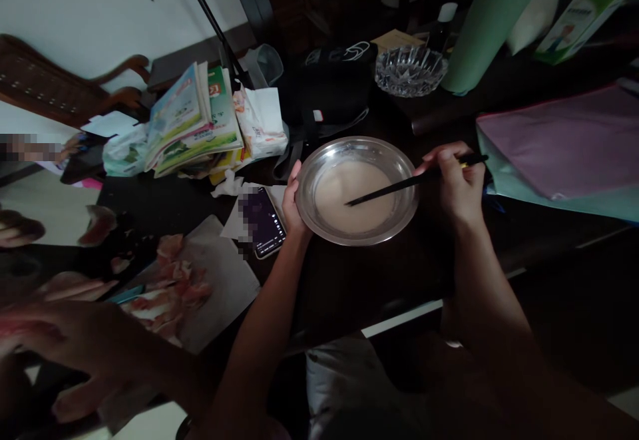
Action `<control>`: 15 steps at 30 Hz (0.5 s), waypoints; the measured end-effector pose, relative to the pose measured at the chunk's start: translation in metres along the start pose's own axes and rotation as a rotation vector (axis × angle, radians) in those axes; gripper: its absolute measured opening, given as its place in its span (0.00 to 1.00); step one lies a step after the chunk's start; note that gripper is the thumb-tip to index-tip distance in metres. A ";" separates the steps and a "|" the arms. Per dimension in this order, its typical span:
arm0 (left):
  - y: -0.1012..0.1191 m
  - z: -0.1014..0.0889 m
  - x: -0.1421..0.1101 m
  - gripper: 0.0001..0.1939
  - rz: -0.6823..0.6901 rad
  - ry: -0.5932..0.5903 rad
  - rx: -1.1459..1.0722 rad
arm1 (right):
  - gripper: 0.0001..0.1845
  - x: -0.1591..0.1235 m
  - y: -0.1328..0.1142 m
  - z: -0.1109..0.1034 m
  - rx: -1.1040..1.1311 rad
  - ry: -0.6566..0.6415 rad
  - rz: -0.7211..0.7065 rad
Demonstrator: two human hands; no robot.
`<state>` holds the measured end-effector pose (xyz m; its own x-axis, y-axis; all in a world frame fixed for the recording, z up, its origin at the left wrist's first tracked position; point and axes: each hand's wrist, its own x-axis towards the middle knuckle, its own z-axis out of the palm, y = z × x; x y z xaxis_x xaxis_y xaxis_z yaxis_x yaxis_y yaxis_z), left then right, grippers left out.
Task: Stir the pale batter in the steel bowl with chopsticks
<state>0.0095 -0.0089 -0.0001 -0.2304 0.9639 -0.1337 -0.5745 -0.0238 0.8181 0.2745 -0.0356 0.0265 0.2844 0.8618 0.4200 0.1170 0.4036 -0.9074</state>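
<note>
A round metal bowl point(367, 238) with a wide rim stands at the dark table's front edge, holding a pale, creamy liquid point(344, 194). My left hand point(293, 204) grips the bowl's left rim, thumb up along the side. In my right hand point(460, 177) is a pair of dark chopsticks point(394, 189), slanting down to the left over the bowl. Their tips meet the liquid near its middle; whether they reach the bottom is hidden. To the left of my left hand lies a phone point(269, 227) with its screen lit.
Left of the phone, peels or scraps point(182, 273) lie on a white sheet point(224, 273). Another person's hands point(60, 327) are close by at lower left. Behind stand stacked booklets point(194, 120), a tissue pack point(262, 120), a black bag point(324, 94) and a glass ashtray point(409, 70). A pink-and-teal pouch point(559, 140) lies right.
</note>
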 end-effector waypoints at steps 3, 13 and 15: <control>0.000 0.000 0.000 0.14 0.005 -0.016 -0.008 | 0.08 0.000 -0.001 0.002 0.003 -0.012 -0.007; -0.001 -0.001 0.000 0.15 0.005 -0.027 -0.021 | 0.07 0.000 0.000 0.002 0.033 -0.026 0.015; -0.001 -0.001 0.001 0.15 0.011 -0.029 -0.023 | 0.07 0.000 0.000 0.001 0.029 0.033 -0.006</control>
<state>0.0088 -0.0086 -0.0018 -0.2142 0.9707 -0.1089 -0.5904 -0.0399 0.8061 0.2735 -0.0348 0.0267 0.3150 0.8491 0.4240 0.0912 0.4176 -0.9040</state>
